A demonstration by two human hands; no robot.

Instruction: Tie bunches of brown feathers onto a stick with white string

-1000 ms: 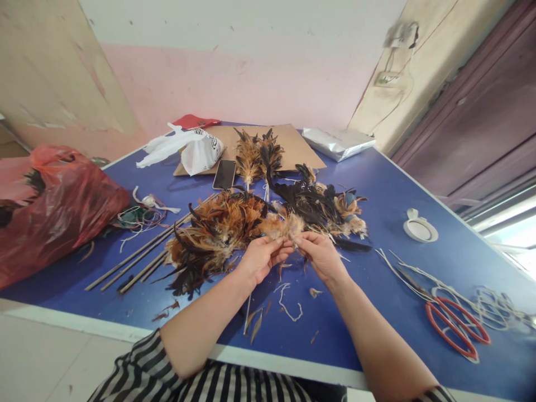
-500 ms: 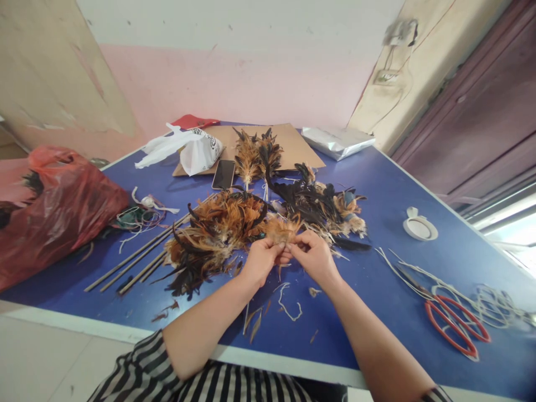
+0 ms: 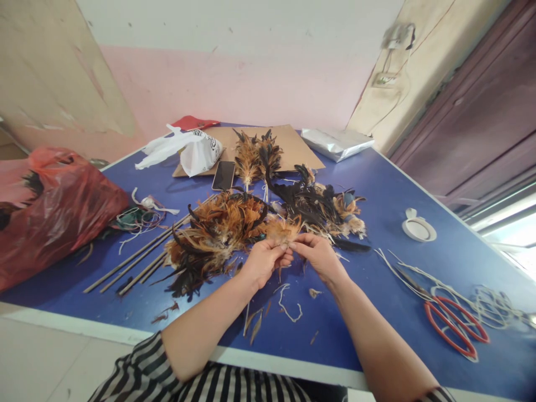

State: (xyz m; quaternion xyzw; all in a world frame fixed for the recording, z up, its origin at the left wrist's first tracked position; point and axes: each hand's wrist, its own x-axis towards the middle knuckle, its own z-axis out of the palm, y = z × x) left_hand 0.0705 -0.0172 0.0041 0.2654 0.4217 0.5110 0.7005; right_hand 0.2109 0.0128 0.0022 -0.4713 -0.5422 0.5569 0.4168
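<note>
Between my two hands, near the middle of the table, is a small bunch of light tan feathers [image 3: 281, 229]. My left hand [image 3: 264, 261] pinches its lower end, fingers curled underneath. The fingertips of my right hand [image 3: 317, 254] close on the same end from the other side. Just left lies a large heap of orange and black feathers [image 3: 221, 223]. Behind and to the right is a pile of mostly black feathers [image 3: 312, 204]. Two tied feather bunches [image 3: 248, 156] lie farther back. A short piece of white string [image 3: 288, 304] and loose bits of feather lie below my hands.
Red-handled scissors [image 3: 454, 324] and tangled cord [image 3: 489, 307] lie right, near a white tape roll [image 3: 419, 229]. Thin sticks [image 3: 129, 268] and a red plastic bag [image 3: 62, 212] are left. At the back are a phone [image 3: 224, 176], cardboard [image 3: 293, 148], a white bag [image 3: 201, 153] and a silver packet [image 3: 337, 144].
My right hand has shifted slightly to the right and lower, its fingers straighter. My left hand keeps its pinch on the tan feathers in almost the same place.
</note>
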